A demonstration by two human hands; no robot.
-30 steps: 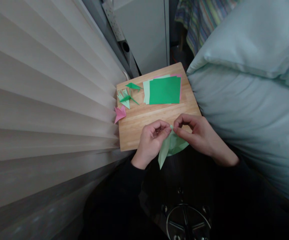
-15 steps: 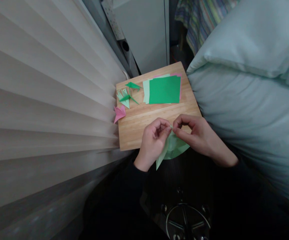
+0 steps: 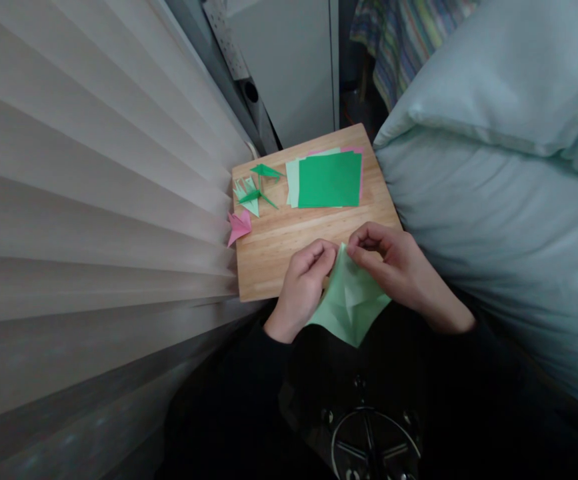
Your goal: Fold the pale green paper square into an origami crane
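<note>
A light green sheet of origami paper point(image 3: 351, 303), creased and partly opened out, hangs from my fingers over the near edge of the wooden table point(image 3: 263, 267). My left hand point(image 3: 305, 283) pinches it near its upper corner, thumb against curled fingers. Just to the right, my right hand point(image 3: 391, 263) grips the same corner between thumb and forefinger. One point of the paper hangs down toward my lap. Part of its left and right edges is covered by my hands.
On the table's far side lies a stack of green, pale green and pink paper point(image 3: 329, 180). Folded green paper cranes point(image 3: 253, 195) and a pink folded piece point(image 3: 239, 228) sit at the left edge. Pleated blinds point(image 3: 119, 187) flank the left, pale bedding point(image 3: 493, 187) the right.
The light green paper has spread wider and flatter between my hands, its lower point now hanging in the middle. My left thumb has shifted up along its edge.
</note>
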